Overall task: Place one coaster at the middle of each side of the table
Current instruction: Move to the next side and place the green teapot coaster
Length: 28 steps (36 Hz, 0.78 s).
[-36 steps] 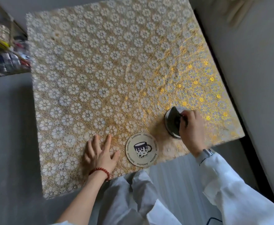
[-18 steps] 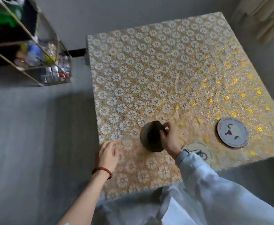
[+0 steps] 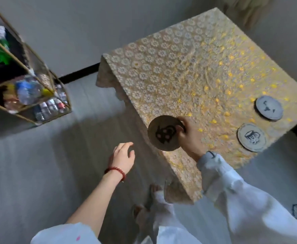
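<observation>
My right hand (image 3: pixel 190 137) holds a round coaster (image 3: pixel 164 133) with a dark mug print, tilted up above the left edge of the table (image 3: pixel 170 71). The table wears a gold floral cloth. Two more round coasters lie flat near the right edge: a mug-print coaster (image 3: pixel 251 137) and a grey coaster (image 3: pixel 269 107) beyond it. My left hand (image 3: pixel 124 156), with a red bead bracelet, hangs open over the floor left of the table and holds nothing.
A gold wire shelf (image 3: pixel 26 88) with bottles and jars stands on the grey floor at the left. A wall runs behind the table. My feet (image 3: pixel 144 208) show below the table's near corner.
The view has swung round to the table's left side. My right hand carried one coaster leftward and turned its face up. My left hand lifted off the cloth and now hangs over the floor.
</observation>
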### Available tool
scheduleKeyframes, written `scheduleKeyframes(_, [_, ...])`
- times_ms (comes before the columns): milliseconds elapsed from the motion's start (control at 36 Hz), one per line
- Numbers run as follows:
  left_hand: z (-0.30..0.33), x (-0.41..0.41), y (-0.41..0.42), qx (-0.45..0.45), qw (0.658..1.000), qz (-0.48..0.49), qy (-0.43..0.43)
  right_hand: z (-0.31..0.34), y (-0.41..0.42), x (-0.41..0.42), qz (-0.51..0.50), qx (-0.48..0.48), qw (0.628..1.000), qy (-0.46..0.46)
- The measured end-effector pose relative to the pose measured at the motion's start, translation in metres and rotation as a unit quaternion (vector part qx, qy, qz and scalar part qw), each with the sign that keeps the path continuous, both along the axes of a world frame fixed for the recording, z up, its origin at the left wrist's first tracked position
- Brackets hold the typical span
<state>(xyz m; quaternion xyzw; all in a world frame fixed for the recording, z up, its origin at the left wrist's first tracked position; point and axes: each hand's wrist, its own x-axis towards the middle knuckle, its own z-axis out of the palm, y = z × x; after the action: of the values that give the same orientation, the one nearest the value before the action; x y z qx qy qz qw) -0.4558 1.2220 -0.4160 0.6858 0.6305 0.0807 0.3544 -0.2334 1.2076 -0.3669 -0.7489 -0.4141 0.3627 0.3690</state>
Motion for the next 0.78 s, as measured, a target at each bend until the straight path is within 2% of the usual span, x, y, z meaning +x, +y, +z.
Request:
scheduleKeyframes(278, [0.008,-0.026,0.091,0.035,0.992,-0.108,0.046,-0.034,0.059,-0.011,-0.127,-0.073,0.984,0.101])
scheduleKeyframes(361, [0.006,-0.019,0.128,0.049,0.983,-0.162,0.075,-0.045,0.084,-0.009,-0.149,-0.084,0.98,0.1])
scheduleKeyframes(444, [0.002,-0.004,0.167,0.042,0.964,-0.236,0.119,-0.055,0.107,-0.005,-0.176,-0.093,0.977,0.074])
scheduleKeyframes(583, [-0.014,0.029,0.216,0.027,0.926,-0.337,0.17,-0.067,0.128,-0.002,-0.195,-0.129,0.969,0.085])
scheduleKeyframes(778, [-0.046,0.064,0.249,0.032,0.865,-0.449,0.223,-0.079,0.132,0.001,-0.158,-0.164,0.974,0.012])
